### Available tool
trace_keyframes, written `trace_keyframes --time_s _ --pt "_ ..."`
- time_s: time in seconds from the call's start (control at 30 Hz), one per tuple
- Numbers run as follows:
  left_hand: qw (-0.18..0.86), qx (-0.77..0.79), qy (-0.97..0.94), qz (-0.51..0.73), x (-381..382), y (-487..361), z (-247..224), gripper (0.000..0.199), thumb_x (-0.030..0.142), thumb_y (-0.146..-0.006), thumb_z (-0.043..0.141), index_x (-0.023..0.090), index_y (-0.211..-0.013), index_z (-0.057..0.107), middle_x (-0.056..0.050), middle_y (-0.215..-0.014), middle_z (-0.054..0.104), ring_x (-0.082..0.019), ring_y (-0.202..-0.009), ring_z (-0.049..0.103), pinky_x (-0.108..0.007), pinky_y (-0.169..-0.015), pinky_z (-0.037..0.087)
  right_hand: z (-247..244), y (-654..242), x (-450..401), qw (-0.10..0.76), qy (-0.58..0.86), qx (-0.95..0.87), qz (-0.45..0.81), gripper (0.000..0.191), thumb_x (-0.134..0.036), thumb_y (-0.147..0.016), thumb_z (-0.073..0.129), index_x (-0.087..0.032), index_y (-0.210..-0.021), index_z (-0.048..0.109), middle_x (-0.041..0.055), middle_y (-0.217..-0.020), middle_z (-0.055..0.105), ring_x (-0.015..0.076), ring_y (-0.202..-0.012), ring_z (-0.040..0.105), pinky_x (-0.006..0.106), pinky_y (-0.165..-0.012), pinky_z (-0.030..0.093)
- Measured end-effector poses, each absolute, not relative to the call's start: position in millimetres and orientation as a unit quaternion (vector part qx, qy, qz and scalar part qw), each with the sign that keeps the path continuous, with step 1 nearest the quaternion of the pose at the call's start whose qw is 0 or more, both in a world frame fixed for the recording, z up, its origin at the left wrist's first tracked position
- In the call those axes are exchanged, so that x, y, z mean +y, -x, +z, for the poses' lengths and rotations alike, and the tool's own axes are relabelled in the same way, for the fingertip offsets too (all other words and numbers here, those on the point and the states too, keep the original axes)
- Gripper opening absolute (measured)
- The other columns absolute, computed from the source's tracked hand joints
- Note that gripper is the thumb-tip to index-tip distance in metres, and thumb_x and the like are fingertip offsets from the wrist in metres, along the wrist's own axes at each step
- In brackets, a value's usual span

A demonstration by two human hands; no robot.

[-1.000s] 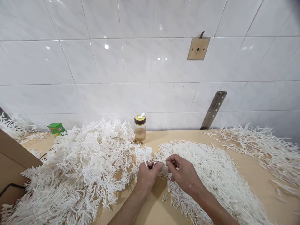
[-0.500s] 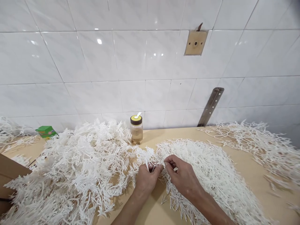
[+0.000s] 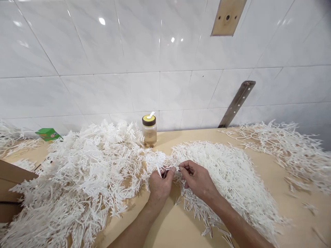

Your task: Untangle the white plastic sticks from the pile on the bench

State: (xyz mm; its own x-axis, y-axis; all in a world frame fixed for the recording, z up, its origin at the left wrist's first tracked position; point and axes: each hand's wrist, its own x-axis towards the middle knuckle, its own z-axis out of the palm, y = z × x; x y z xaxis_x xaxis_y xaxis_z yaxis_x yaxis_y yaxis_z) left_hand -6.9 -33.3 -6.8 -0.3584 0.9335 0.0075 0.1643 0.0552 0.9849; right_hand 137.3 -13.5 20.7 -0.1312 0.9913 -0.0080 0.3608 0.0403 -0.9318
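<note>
My left hand [image 3: 160,184] is closed on a white branched plastic-looking sprig [image 3: 156,159], whose frilly end fans out above the fingers. Just to its right, my right hand [image 3: 198,179] pinches thumb and forefinger together close to my left fingertips; what lies in that pinch is too small to make out. A large tangled heap of frilly white sprigs [image 3: 88,172] spreads to the left of my hands. On the right, partly under my right forearm, lies a dense pile of short white pieces [image 3: 227,179].
A jar with a yellow-and-black lid [image 3: 149,132] stands behind my hands near the tiled wall [image 3: 108,93]. Bare white branching stems [image 3: 281,144] lie at the far right. A green box [image 3: 48,134] and a brown carton edge [image 3: 14,189] are at the left. A metal bracket [image 3: 236,105] leans against the wall.
The camera view has tilted down, so everything sits higher in the picture. Both hands remain close together, with the left still holding the sprig and the right still pinched.
</note>
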Motion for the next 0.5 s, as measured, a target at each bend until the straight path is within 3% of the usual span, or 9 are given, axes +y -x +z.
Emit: trace_keyframes --time_s 0.33,0.5 --pt "0.395 0.576 -0.434 0.569 -36.3 6.0 4.5 0.035 0.046 -0.074 0.070 0.014 -0.062 0.064 0.002 -0.056 0.051 -0.011 -0.055 0.043 -0.024 -0.057 0.035 22.4 -141.9 -14.3 0.367 0.533 -0.643 0.409 0.021 -0.037 -0.084 0.055 -0.019 -0.086 0.065 -0.0017 -0.062 0.059 0.0121 -0.046 0.057 0.024 -0.043 0.053" --pt "0.392 0.562 -0.440 0.581 -35.1 5.9 0.7 0.033 0.046 -0.073 0.071 0.013 -0.067 0.068 0.000 -0.060 0.056 -0.013 -0.060 0.048 -0.025 -0.062 0.039 18.2 -142.3 -14.7 0.372 0.532 -0.642 0.407 0.023 -0.038 -0.085 0.055 -0.019 -0.091 0.067 -0.0014 -0.062 0.060 0.0114 -0.045 0.056 0.024 -0.044 0.051"
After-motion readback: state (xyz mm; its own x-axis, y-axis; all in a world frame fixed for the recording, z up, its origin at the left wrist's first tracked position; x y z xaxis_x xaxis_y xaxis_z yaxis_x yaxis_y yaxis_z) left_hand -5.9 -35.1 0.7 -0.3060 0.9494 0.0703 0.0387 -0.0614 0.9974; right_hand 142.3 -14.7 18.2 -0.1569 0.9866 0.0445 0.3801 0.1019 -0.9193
